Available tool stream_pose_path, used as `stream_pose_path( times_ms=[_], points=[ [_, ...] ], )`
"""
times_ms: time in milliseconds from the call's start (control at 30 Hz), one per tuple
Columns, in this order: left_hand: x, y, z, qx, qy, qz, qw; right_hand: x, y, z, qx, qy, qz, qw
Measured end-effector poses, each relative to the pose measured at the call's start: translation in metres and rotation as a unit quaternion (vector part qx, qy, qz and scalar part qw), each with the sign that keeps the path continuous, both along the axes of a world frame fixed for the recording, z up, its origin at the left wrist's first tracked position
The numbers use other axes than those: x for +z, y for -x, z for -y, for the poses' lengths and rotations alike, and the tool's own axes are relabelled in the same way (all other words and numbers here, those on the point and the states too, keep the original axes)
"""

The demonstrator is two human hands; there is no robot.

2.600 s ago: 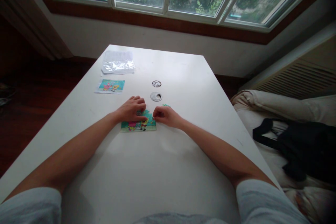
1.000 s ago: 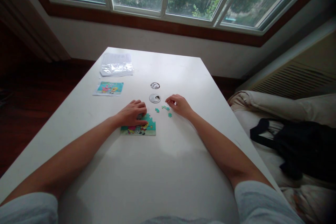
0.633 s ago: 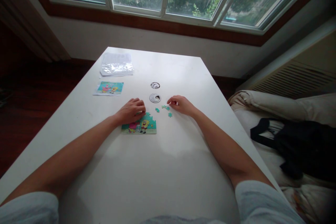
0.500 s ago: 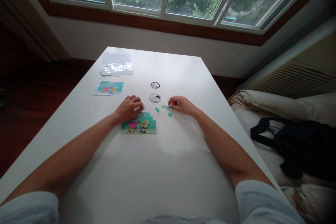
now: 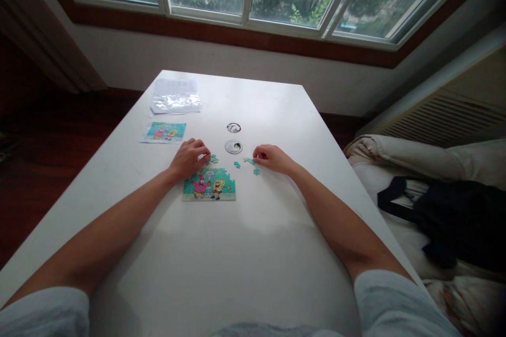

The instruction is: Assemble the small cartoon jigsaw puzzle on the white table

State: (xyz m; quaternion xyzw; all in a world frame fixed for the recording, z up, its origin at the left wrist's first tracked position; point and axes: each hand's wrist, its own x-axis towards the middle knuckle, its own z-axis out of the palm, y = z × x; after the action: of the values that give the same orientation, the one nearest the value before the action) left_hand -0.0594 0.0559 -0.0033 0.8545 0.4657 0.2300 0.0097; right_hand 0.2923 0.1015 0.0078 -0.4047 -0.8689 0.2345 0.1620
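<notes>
A partly assembled jigsaw puzzle [image 5: 219,189] with cartoon figures lies flat on the white table, its upper edge ragged. Just beyond its upper left part, my left hand [image 5: 190,158] has its fingers bent and drawn together beside a small cluster of loose pieces [image 5: 214,159]. What those fingertips hold, if anything, is hidden. My right hand [image 5: 272,159] rests on the table to the right, fingers curled, thumb and forefinger closed at a greenish puzzle piece [image 5: 249,161]. Between the hands lies a loose piece [image 5: 237,165], and another piece [image 5: 256,172] sits below the right fingertips.
Beyond the hands, two round items [image 5: 233,147] are on the table [image 5: 245,263]. A reference picture [image 5: 166,132] lies at the left, with a clear plastic bag [image 5: 176,97] behind it. Dark clothing [image 5: 454,221] lies on a pale seat at the right.
My left hand has moved up and slightly left, off the puzzle's top edge, uncovering its upper part and the loose cluster. My right hand has hardly moved.
</notes>
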Motion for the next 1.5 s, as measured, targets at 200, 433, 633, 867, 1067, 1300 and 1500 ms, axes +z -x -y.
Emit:
stream_pose_path(
  times_ms=[200, 433, 633, 867, 1067, 1300, 1500],
  points=[
    [0.0004, 0.0001, -0.0001, 0.006, -0.002, -0.010, 1.000, -0.0001, -0.0001, 0.0003, -0.006, 0.014, -0.006, 1.000],
    [0.0026, -0.0002, 0.0003, 0.019, 0.005, -0.005, 1.000, -0.0005, 0.0001, 0.0005, -0.010, 0.019, -0.009, 1.000],
    [-0.0014, 0.0035, -0.0028, 0.031, 0.001, 0.007, 0.999, -0.0016, 0.0004, -0.0003, -0.011, 0.015, -0.006, 1.000],
    [-0.0030, 0.0036, -0.0029, 0.043, 0.002, 0.006, 0.999, -0.0008, 0.0017, 0.0001, -0.012, 0.012, 0.001, 1.000],
    [-0.0011, 0.0026, -0.0024, 0.044, 0.004, 0.007, 0.999, -0.0012, 0.0023, 0.0004, -0.015, 0.014, 0.000, 1.000],
    [0.0017, 0.0017, -0.0015, 0.025, 0.011, 0.004, 1.000, -0.0043, 0.0017, -0.0015, -0.016, 0.005, 0.003, 1.000],
    [-0.0008, 0.0028, -0.0021, 0.018, 0.015, 0.010, 1.000, -0.0055, 0.0006, -0.0020, -0.012, 0.003, -0.003, 1.000]
  ],
)
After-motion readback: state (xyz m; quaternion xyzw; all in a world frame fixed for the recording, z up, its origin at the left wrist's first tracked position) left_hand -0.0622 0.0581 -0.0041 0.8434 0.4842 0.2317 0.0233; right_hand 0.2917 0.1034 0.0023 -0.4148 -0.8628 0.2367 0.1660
